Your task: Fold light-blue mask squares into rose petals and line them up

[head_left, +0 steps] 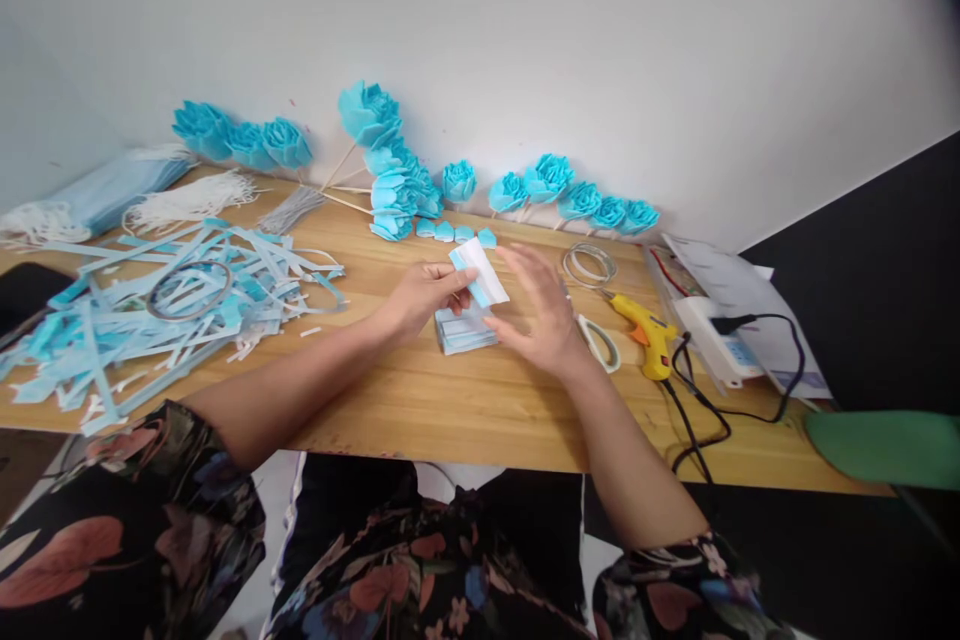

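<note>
So the left hand's thumb and fingers are pinching a folded blue-and-white piece, and the right hand is hovering just beside it, fingers spread and thumb held apart. The piece is sitting up over a folded stack on the wooden table, partly covering it. Can't really tell if the right thumb is touching that stack.

Small blue cutouts are lying just behind the piece, with blue flowers lining up along the wall. Off to the left, a messy pile of scraps is spreading out near the left forearm. On the right, a white ring is lying right by the wrist, clear rings are resting farther back, and a yellow glue gun is lying beyond, its black cable looping toward the near edge, so that side's looking pretty crowded.

The near edge is running under both forearms, and plain wood is showing between them, giving the hands some room toward the body. The piece is tilting, its long axis running from far left to near right, with the near end pointing toward the right hand's thumb side.
</note>
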A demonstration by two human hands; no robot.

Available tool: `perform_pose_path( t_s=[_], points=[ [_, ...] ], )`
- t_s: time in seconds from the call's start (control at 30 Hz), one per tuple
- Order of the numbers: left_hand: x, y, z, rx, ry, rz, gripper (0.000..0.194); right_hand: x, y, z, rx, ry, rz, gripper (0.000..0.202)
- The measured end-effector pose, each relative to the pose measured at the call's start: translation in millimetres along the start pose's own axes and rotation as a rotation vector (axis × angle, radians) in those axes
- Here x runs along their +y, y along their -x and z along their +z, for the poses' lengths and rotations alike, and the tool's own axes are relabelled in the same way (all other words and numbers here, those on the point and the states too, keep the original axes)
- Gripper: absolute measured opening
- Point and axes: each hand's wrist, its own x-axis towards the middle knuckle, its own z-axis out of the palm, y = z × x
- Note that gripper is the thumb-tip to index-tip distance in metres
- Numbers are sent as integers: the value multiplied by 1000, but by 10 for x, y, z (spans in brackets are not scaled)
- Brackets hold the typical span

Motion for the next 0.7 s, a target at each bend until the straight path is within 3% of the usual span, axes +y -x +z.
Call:
perform_pose_path(
  t_s=[0.23,0.43,0.7],
  points=[
    [-26,25,26,-32,-59,0,34,-31,-10,88,-76,208,-52,60],
    [-43,25,15,-30,-126,16,34,-32,-5,104,36,132,-13,47],
    [-35,37,32,-30,-150,10,36,-4,3,100,15,2,53,27]
  ],
)
